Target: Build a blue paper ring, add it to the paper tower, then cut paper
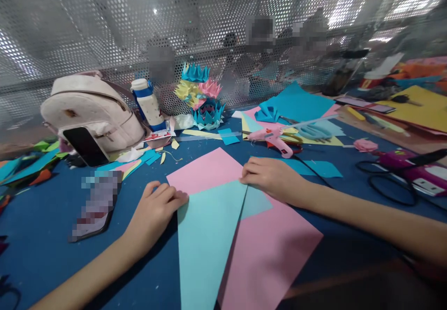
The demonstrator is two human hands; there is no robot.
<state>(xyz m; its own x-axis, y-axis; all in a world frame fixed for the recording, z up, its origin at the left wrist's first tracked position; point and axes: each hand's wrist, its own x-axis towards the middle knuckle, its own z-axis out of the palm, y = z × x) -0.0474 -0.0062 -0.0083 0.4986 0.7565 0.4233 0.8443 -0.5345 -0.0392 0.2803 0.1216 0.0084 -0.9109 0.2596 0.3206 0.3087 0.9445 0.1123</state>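
Observation:
A light blue sheet of paper (208,240) lies at an angle over a pink sheet of paper (268,254) in front of me. My left hand (158,206) is closed at the upper left corner of the blue sheet, thumb and fingers together on its edge. At the top right corner of that sheet, my right hand (267,177) pinches the paper. Another piece of light blue paper (256,203) shows beneath, partly covered. Beyond my right hand lies a pink glue gun (271,138).
A phone (98,207) lies left, with a second phone (85,146) leaning on a white backpack (92,105). Behind stand a bottle (148,105) and folded paper flowers (200,96). Scissors (310,131) and a purple power strip (412,170) with a looped cable are to the right.

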